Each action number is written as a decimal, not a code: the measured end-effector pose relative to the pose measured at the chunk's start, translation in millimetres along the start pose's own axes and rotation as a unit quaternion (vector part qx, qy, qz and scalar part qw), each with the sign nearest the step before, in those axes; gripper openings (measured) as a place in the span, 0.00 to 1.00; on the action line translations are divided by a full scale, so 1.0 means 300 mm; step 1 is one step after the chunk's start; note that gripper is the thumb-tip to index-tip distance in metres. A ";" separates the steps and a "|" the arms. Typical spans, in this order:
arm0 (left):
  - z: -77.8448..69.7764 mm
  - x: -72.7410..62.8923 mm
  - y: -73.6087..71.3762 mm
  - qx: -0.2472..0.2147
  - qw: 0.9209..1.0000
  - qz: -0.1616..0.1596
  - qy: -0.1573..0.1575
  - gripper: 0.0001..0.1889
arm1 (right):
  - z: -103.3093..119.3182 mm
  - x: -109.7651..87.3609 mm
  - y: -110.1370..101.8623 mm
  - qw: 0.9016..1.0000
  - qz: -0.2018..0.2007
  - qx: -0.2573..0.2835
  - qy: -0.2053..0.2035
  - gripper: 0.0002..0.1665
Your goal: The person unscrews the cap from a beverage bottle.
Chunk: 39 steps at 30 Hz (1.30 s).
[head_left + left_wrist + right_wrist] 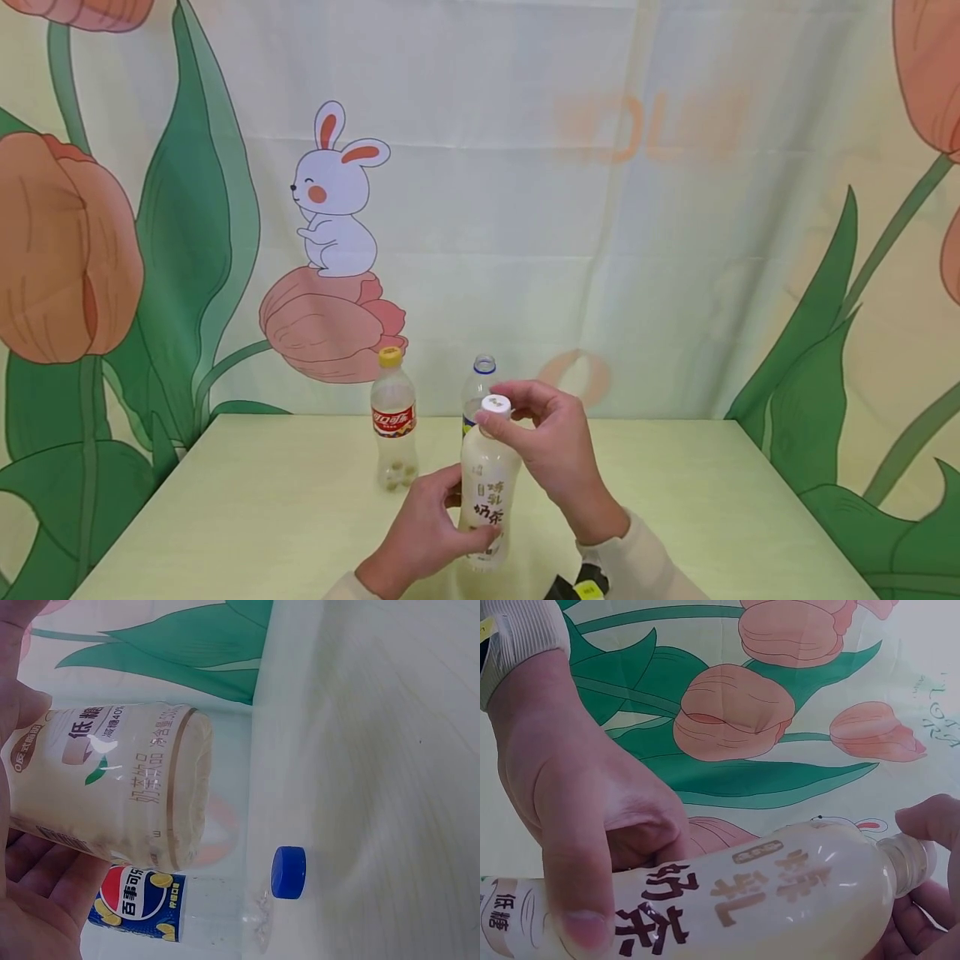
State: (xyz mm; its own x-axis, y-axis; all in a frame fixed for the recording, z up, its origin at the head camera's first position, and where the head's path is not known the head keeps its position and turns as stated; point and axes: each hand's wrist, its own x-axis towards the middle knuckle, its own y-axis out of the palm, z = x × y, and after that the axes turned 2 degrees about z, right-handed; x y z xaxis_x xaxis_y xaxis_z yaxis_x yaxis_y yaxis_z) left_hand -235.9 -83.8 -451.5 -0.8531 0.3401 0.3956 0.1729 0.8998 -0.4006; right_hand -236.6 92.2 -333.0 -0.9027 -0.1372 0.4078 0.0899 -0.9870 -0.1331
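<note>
My left hand (pixel 429 533) grips the lower body of a milk tea bottle (pixel 486 479), thumb across the front of its label. With thumb and fingers my right hand (pixel 561 454) pinches the white cap (pixel 496 405) at its top. The bottle is held upright, and in the left wrist view its base shows apart from the tabletop. Behind it stands an uncapped Pepsi bottle (pixel 480 388), mostly hidden in the head view. A blue cap (pixel 289 872) lies on the table near that bottle's foot.
To the left on the pale table (pixel 247 508) stands a Coca-Cola bottle (pixel 393 454) with a yellow cap and several small round things at its bottom. A printed cloth (pixel 480 208) with tulips and a rabbit hangs behind the table.
</note>
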 end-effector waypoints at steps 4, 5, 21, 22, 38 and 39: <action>-0.002 -0.001 -0.001 0.001 1.000 -0.002 0.003 0.24 | 0.000 -0.003 -0.001 1.000 0.025 0.015 -0.004 0.16; -0.003 -0.001 -0.001 0.001 1.000 -0.003 0.005 0.24 | 0.000 -0.004 -0.001 0.999 0.031 0.019 -0.003 0.16; 0.000 -0.002 -0.001 -0.006 1.000 -0.007 0.012 0.23 | -0.004 -0.005 0.003 0.999 0.032 0.001 -0.028 0.28; 0.001 -0.002 -0.001 -0.005 1.000 -0.006 0.011 0.23 | -0.003 -0.004 0.004 0.999 0.020 -0.007 -0.027 0.28; 0.001 -0.003 -0.001 0.001 1.000 0.004 -0.005 0.24 | 0.017 -0.001 0.002 0.997 -0.040 -0.069 -0.005 0.18; 0.001 -0.003 -0.001 0.001 1.000 0.003 -0.004 0.24 | 0.017 0.000 0.000 0.997 -0.038 -0.070 -0.006 0.17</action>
State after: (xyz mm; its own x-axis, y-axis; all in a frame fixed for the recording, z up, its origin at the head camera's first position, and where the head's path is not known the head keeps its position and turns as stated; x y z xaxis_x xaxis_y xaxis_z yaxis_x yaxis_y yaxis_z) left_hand -235.5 -84.4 -452.0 -0.8561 0.3437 0.3861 0.1780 0.8973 -0.4040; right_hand -234.5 91.8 -328.4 -0.8992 -0.0638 0.4329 -0.0392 -0.9736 -0.2249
